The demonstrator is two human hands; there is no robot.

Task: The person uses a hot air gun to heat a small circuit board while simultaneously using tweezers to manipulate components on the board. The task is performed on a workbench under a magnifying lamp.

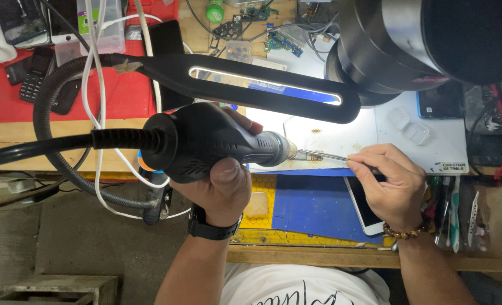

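My left hand (220,183) grips a black hot-air gun handle (205,141) with a metal nozzle (282,149) pointing right. A thick black hose runs off it to the left. My right hand (389,181) holds thin metal tweezers (324,155) whose tips reach a small part (307,155) on the white work mat (347,135), just in front of the nozzle. A long black desk lamp head (262,85) hangs over the spot and lights it.
A microscope body (397,39) looms at the top right. A white phone (361,203) lies on a blue mat (313,206). Hand tools (457,212) lie at the right. Circuit boards (279,39), phones (36,76) and cables clutter the back.
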